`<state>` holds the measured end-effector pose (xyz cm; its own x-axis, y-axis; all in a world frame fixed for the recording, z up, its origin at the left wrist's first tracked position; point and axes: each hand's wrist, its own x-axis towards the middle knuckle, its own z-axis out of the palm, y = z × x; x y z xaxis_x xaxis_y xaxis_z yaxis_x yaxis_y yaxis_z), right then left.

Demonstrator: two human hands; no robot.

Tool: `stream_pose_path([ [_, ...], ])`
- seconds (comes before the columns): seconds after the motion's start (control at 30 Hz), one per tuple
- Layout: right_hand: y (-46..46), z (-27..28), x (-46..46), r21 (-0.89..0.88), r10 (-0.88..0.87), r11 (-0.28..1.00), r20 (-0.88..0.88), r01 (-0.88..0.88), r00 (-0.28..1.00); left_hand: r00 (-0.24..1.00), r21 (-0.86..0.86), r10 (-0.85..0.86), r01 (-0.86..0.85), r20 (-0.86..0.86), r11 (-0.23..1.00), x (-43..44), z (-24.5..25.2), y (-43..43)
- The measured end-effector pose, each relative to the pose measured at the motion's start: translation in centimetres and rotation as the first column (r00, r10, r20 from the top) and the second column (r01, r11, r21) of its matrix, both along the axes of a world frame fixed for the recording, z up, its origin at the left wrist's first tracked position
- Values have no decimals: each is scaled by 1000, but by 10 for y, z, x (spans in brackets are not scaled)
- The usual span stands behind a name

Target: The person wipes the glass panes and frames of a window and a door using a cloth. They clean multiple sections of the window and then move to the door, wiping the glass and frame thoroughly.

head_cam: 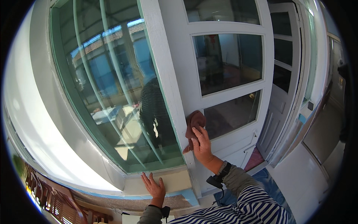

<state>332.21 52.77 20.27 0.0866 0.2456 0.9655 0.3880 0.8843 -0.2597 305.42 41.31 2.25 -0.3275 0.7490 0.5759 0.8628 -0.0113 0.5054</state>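
Observation:
With its fingers on a reddish-brown cloth (195,123), my right hand (202,147) presses it against the white door frame (172,70). The cloth is bunched, and one end hangs down beside the wrist. It sits next to the lowest glass pane (232,114) of the white door (193,100). My left hand (154,187) has its fingers spread and rests on the pale window sill (176,180), with nothing in it. Above that hand is a green-framed window (112,168), with pale upright bars (116,64) and reflections across its glass.
A second door leaf (279,112) is at the right, beyond a reddish floor (255,159). A blue patterned mat (270,179) lies by the threshold. Dark wooden slatted furniture (60,204) stands at lower left. A cable (221,196) hangs from my right wrist.

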Motion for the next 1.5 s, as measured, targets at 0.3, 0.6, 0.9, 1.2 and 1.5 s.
stream_pose_path([
  [0.3,58,128,59,326,-500,849,245,415,831,996,-16,33,-34,-78,999,4,-1,-2],
  [0.6,109,158,206,287,-705,709,300,644,643,987,-25,116,-120,-107,993,8,-3,-1],
  [0.9,175,152,332,-71,-498,864,24,499,867,987,41,122,-118,-100,992,6,-7,1],
  [1.2,289,71,453,-175,177,965,-119,-196,977,991,30,64,-61,-114,998,-1,-14,2],
  [1.5,302,-139,387,-736,-59,398,575,548,816,985,-43,58,-65,-160,997,-2,-15,0],
])
